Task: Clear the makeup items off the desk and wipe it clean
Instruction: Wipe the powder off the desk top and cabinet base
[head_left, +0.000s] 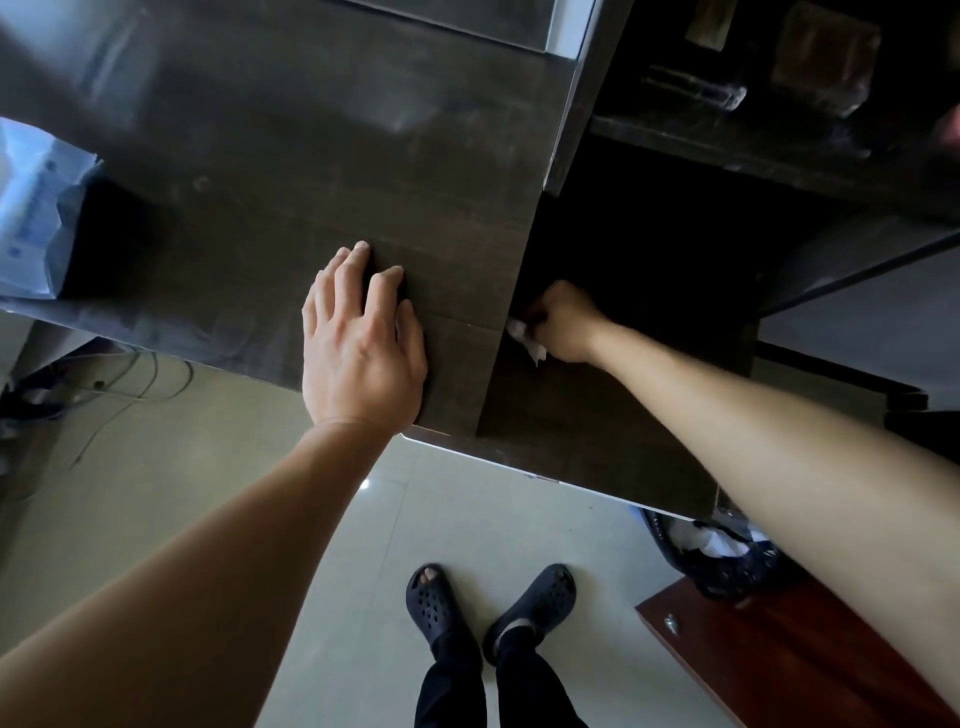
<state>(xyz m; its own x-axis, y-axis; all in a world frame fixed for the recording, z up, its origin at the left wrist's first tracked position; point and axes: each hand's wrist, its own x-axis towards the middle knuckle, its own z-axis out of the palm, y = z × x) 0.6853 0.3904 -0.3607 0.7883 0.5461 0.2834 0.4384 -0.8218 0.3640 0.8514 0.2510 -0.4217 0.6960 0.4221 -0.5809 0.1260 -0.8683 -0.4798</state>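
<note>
I have the left hand (358, 343) laid palm-down on the desk (311, 156), fingers straight and slightly apart, holding nothing. I read it as a brace that steadies the body while the other arm reaches past the corner. The right hand (563, 325) is just to the right of that brace, fingers curled tight round a crumpled white tissue (524, 340). A tuft of the tissue pokes out on the side facing the desk. The tissue is pressed to the desk's right edge, where the top gives way to a darker panel. I cannot tell whether that panel is the side face or a lower ledge. Bunching the tissue in the fist puts pressure behind it, which suits rubbing an edge better than a flat sweep would. I judge that the work is now in the wiping stage, since I see no makeup on the top around the brace hand. A pale blue-and-white packet (36, 208) lies on the top well to the left of that hand, and it may need lifting for a full wipe. Beyond the gripping hand, a shelf (779, 150) holds blurred clear items I cannot identify. Below that forearm, a dark basket (727, 566) on the floor holds something white.
</note>
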